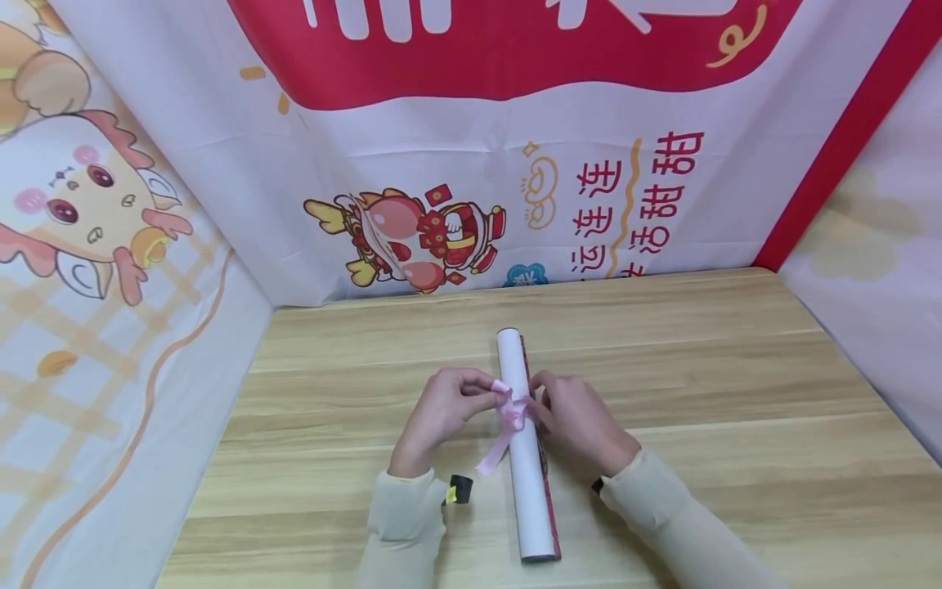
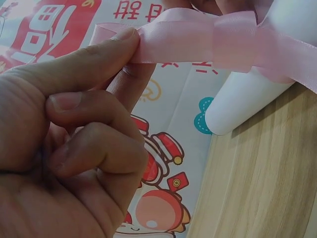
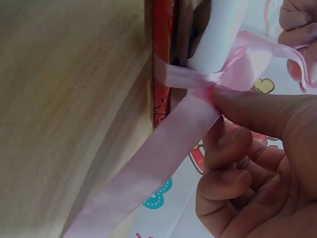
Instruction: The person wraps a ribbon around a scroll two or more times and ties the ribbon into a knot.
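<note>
A rolled white paper scroll (image 1: 531, 499) with a red edge (image 3: 162, 34) lies lengthwise on the table. Round its middle runs a pink satin ribbon (image 2: 183, 37), gathered in a knot or bow on top. My left hand (image 1: 441, 409), left of the roll, pinches a folded length of ribbon between thumb and index finger, the other fingers curled in. On the roll's right side, my right hand (image 1: 585, 417) pinches the ribbon close to the knot with thumb and index finger. One loose ribbon tail slants toward me in the head view; in the right wrist view a tail hangs across the foreground.
The wood-grain table (image 1: 331, 368) spreads out on both sides of the roll. A printed cloth backdrop (image 1: 412, 131) stands behind it, with another patterned cloth (image 1: 88, 343) at the left. Black wrist mounts (image 1: 459, 489) sit at both cuffs.
</note>
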{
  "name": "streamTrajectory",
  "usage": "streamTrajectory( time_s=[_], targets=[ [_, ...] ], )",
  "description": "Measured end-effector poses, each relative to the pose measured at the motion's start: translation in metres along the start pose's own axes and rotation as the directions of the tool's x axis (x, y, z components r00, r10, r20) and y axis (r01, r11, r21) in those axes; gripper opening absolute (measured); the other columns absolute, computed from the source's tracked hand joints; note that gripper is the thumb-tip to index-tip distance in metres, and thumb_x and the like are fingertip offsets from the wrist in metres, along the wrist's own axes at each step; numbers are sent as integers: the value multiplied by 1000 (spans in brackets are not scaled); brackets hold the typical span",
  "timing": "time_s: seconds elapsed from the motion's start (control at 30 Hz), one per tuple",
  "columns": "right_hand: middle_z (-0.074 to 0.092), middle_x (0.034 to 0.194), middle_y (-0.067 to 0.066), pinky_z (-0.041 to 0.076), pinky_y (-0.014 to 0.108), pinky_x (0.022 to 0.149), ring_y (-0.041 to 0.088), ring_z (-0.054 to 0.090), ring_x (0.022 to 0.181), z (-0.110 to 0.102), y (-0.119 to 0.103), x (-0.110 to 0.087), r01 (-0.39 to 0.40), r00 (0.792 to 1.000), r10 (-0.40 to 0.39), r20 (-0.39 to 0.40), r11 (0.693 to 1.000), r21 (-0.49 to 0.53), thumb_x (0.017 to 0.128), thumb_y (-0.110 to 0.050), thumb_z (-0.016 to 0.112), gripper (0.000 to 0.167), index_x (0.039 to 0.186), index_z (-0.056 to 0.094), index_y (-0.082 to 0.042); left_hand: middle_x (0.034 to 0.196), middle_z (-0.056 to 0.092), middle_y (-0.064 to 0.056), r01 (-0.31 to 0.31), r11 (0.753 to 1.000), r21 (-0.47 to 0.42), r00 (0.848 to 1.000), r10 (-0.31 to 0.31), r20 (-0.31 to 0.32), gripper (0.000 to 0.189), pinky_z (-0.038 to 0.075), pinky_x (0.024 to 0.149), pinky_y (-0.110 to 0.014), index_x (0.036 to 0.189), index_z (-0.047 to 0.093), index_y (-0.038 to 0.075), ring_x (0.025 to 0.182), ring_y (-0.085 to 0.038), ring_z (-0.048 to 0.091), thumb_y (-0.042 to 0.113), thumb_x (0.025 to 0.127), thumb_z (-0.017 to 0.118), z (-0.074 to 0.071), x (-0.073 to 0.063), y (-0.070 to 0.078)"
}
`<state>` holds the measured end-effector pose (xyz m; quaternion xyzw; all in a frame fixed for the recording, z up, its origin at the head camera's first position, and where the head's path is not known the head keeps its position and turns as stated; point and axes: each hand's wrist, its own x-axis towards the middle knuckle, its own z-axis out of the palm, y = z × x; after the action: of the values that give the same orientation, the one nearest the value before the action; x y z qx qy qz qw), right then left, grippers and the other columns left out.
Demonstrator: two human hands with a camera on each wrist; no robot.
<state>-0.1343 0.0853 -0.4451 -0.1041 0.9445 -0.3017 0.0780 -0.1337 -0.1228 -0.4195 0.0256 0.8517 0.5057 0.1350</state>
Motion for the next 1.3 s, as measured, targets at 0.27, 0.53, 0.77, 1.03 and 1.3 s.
streamTrajectory(
  time_s=[0.27,0.53,0.77,1.03,1.3],
  targets=[
    [68,82,0,51,25,60,12,58,66,2,1,10,61,998,-60,16,996,-68,101,-20,73,22,118,77,-7,101,81,-1,-16,1000,-2,1000,16,-8,12,59,90,-35,105,82,14,90,-12,73,17,94,81,0,-1,0],
    [66,84,1,52,25,59,13,59,68,3,0,11,36,999,-37,-12,998,-44,100,-16,74,10,106,76,-8,102,81,-2,-10,1000,-6,1000,10,-4,13,56,83,-30,106,82,13,89,-13,72,17,94,81,0,-2,1],
    [68,86,2,52,23,57,12,59,67,7,3,13,88,995,-88,-41,996,20,100,-13,73,5,102,70,-11,102,81,-4,-18,1000,-23,1000,18,-1,12,52,75,-25,106,82,12,88,-13,72,15,94,80,0,-2,2],
    [76,121,7,62,35,86,14,68,92,14,6,14,215,974,-213,-74,976,22,103,-9,66,27,129,73,-14,103,81,-6,-55,998,-22,998,55,4,12,58,80,-29,106,81,9,91,-13,74,13,95,79,0,-4,0],
    [67,101,4,55,29,74,14,60,84,16,8,17,240,964,-239,-114,971,0,94,-2,73,17,109,75,-11,102,81,-3,-50,998,-23,999,50,2,12,59,85,-31,106,82,11,91,-12,73,16,95,80,-2,-3,0]
  ],
)
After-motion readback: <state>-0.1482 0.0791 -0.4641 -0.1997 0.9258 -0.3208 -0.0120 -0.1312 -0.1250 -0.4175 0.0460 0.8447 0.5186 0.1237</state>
